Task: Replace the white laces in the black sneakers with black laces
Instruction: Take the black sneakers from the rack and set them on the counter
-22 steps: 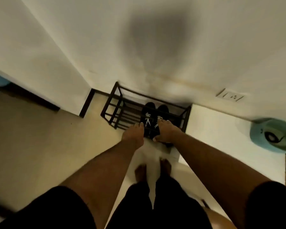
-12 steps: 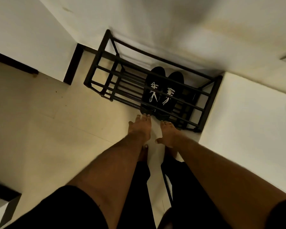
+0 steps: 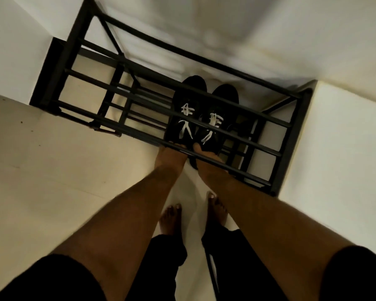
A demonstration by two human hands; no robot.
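Observation:
Two black sneakers stand side by side on a lower shelf of a black metal shoe rack [image 3: 295, 137], the left sneaker [image 3: 188, 92] beside the right sneaker [image 3: 225, 96]. Both carry white laces [image 3: 186, 110], seen through the rack's top bars. My left hand [image 3: 172, 157] reaches to the heel of the left sneaker. The heel of the right sneaker is met by my right hand [image 3: 207, 161]. The front rail and the backs of the hands hide the fingers, so a grip is not visible. No black laces are in view.
The rack stands against a white wall, between a white unit [image 3: 9, 51] on the left and a white cabinet [image 3: 334, 148] on the right. My bare feet [image 3: 170, 218] are on the pale floor just in front of the rack.
The view has dropped closer to the rack. Both hands have moved forward from in front of the rack to the sneakers' heels under the front rail.

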